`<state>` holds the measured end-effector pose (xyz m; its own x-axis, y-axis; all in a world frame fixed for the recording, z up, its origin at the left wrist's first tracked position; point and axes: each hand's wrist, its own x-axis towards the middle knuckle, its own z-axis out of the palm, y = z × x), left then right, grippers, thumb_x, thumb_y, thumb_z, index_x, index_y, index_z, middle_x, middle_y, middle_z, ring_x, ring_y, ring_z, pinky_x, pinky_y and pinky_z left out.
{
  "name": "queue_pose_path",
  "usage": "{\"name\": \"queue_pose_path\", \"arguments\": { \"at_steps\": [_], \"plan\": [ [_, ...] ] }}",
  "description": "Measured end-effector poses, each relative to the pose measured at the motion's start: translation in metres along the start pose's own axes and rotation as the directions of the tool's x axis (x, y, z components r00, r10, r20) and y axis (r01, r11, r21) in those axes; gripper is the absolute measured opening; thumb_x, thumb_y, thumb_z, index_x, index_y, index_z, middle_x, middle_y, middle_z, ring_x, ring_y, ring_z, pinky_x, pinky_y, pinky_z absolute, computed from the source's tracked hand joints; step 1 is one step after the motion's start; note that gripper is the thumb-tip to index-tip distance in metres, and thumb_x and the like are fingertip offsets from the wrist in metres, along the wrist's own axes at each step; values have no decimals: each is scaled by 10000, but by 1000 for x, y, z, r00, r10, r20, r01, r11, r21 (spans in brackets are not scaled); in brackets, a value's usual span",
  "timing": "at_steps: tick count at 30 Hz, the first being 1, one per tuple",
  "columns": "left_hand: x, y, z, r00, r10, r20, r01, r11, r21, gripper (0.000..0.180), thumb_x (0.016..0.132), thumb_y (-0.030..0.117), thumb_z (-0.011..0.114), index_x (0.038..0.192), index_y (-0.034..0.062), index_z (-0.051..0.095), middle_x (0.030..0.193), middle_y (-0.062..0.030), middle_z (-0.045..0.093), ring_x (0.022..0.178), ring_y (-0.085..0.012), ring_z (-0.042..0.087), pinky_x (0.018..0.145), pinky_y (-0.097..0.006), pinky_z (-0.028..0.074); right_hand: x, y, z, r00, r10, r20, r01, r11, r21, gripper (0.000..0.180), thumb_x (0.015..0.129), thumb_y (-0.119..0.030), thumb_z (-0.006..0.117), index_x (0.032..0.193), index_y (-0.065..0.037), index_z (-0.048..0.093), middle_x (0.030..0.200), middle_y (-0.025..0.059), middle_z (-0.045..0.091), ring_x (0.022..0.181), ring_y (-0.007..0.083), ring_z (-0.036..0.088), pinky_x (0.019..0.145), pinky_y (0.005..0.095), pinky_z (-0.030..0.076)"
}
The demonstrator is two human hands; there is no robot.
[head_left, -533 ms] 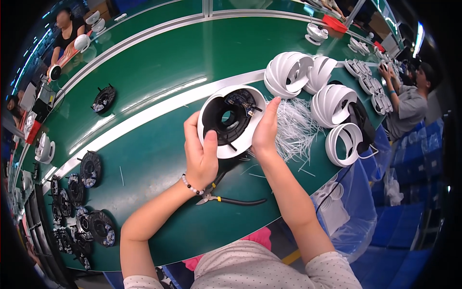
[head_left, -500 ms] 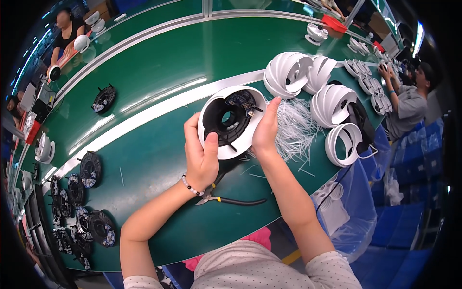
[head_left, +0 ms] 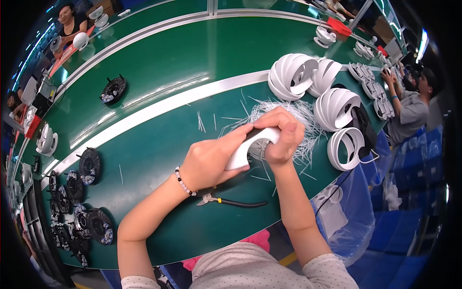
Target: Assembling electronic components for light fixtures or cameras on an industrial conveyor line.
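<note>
My left hand (head_left: pixel 211 156) and my right hand (head_left: pixel 281 136) both grip one white round housing (head_left: pixel 246 148), turned edge-on so only its rim shows between the fingers. It is held just above the green table (head_left: pixel 159 72). A beaded bracelet (head_left: pixel 184 181) sits on my left wrist. Small cutting pliers (head_left: pixel 232 200) with black handles lie on the table under my forearms. A pile of thin white cut strips (head_left: pixel 299 126) spreads behind my right hand.
White ribbed housings (head_left: pixel 292 74) and white rings (head_left: pixel 345 147) stand to the right. Black round parts (head_left: pixel 90 165) are stacked at the left, one alone (head_left: pixel 113 89) farther back. A clear plastic bag (head_left: pixel 345 212) hangs off the table edge. Other people work at the right (head_left: pixel 409 103) and far left (head_left: pixel 70 21).
The housing, earlier lying face up showing its black inside, is now turned on edge between both hands. My hands have closed in around it.
</note>
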<state>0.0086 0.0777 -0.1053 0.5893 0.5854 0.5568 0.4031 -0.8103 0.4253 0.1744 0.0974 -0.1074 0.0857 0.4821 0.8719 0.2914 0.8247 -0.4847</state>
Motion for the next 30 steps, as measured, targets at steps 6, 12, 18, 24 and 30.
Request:
{"name": "queue_pose_path", "arguments": {
  "at_steps": [6, 12, 18, 24, 30],
  "plan": [
    [4, -2, 7, 976, 175, -133, -179, 984, -15, 506, 631, 331, 690, 978, 3, 521, 1122, -51, 546, 737, -227, 618, 652, -271, 507, 0, -10, -8, 1000, 17, 17, -17, 1000, 14, 519, 881, -251, 250, 562, 34, 544, 549, 140, 537, 485, 202, 522, 474, 260, 421],
    [2, -7, 9, 977, -17, -212, -37, 968, -248, 521, 659, 205, 696, 1079, 12, 456, 1057, -133, 569, 793, -274, 607, 652, -295, 500, 1, -2, 1, 995, 97, 2, -96, 995, -12, 380, 856, -206, 360, 621, 19, 556, 601, 115, 557, 510, 203, 532, 477, 267, 409],
    [15, -16, -5, 627, -752, 205, 347, 34, -937, 337, 911, 302, 371, 1021, -3, 464, 951, -89, 564, 806, -124, 583, 669, -257, 502, 2, 11, 8, 815, 578, 39, -579, 815, 22, 342, 890, -277, 424, 999, 40, 494, 807, 93, 582, 650, 110, 554, 575, 210, 438],
    [12, -27, -20, 505, -706, 497, 411, -310, -858, 475, 908, 382, 308, 1070, -44, 442, 1023, -163, 543, 904, -244, 581, 730, -376, 529, 0, 1, 12, 224, 730, 646, -933, -31, 358, 524, 854, -505, 348, 977, -5, 438, 575, 122, 547, 402, 176, 549, 326, 267, 457],
    [7, -42, -20, 558, -624, 547, 364, -409, -837, 462, 896, 380, 351, 1063, -46, 418, 985, -176, 546, 858, -245, 598, 680, -341, 553, -3, 5, 12, 206, 728, 654, -875, -162, 456, 523, 852, -484, 361, 992, 15, 434, 570, 124, 558, 423, 186, 566, 359, 296, 485]
  ]
}}
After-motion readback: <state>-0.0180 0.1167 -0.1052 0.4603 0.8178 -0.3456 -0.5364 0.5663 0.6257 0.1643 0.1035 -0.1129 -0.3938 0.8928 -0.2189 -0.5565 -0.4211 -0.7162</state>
